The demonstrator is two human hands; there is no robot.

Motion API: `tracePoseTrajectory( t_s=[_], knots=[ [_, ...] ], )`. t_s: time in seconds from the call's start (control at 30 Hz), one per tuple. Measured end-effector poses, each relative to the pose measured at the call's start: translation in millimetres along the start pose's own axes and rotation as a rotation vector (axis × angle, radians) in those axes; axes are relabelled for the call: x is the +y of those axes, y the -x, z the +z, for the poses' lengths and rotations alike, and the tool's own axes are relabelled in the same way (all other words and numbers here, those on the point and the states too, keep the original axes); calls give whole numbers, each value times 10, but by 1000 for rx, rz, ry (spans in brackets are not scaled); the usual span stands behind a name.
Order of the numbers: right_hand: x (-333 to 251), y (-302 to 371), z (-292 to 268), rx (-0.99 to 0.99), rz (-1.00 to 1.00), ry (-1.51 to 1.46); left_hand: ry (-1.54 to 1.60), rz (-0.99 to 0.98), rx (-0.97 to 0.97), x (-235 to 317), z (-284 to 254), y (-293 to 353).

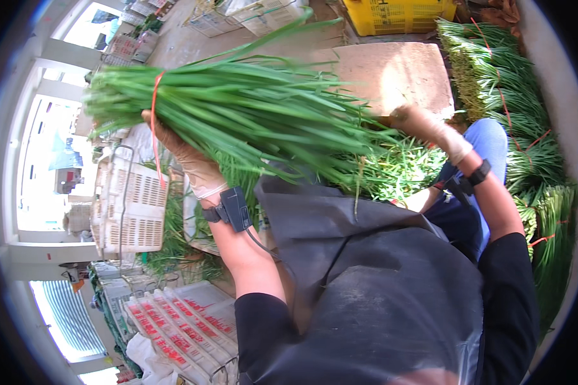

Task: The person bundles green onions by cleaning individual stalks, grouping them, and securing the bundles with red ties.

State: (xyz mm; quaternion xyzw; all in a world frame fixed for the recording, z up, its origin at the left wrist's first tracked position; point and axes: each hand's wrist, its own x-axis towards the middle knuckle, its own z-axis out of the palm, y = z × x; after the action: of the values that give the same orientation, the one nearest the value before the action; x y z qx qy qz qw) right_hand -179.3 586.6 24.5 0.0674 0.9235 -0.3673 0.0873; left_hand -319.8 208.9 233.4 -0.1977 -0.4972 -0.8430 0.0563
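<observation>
Where the chive bundle is being held: the chive bundle [250,112], probably garlic chives, is lying almost level in the air before the person, its pale stem ends pointing left and its long leaves spreading right.
Left hand: the gloved left hand [189,157] is gripping the bundle from below, close to the tied part; its fingers are mostly hiding behind the leaves. I judge that the gathered stems are giving a firmer hold there, while the leaves are drooping freely.
Red tie: the red tie [155,96] is circling the bundle near the stem ends, perhaps because the stems are sitting tightest there; a loose end is hanging beside the hand.
Right hand: the gloved right hand [424,125] is appearing blurred, near the leaf tips and the board [379,70]. I cannot tell whether it is closing on something or touching either.
Stacked bundles: the stacked bundles [507,77] are lying at the right, stem ends facing the board; this common direction is likely helping them to pack closely.
Loose greens: the loose greens [404,170] are scattering below the held leaves.
Black apron: the black apron [392,289] is covering the lap, probably protecting the clothes from dirt.
</observation>
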Motion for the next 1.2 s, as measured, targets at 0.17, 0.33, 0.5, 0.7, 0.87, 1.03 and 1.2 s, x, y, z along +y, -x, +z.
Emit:
tracePoseTrajectory(
  t_s=[0.17,0.33,0.5,0.7,0.87,1.03,1.2],
  knots=[
    [-264,-373,-850,425,-391,-457,177,6,-100,-111,-93,66],
    [-1641,-618,-1047,331,-597,-386,7,32,-41,-45,86,161],
    [-2216,-857,-1006,394,-900,-270,-111,15,-11,-454,627,435],
    [-2411,-585,-920,233,-749,-552,-237,40,37,-422,645,680],
    [-2223,308,-961,454,-672,-675,-197,24,-7,-500,707,222],
    [-1684,939,-832,141,-599,-193,-183,4,-22,-619,857,169],
    [-970,775,-329,71,-625,58,-235,42,23,-345,823,440]
  ],
)
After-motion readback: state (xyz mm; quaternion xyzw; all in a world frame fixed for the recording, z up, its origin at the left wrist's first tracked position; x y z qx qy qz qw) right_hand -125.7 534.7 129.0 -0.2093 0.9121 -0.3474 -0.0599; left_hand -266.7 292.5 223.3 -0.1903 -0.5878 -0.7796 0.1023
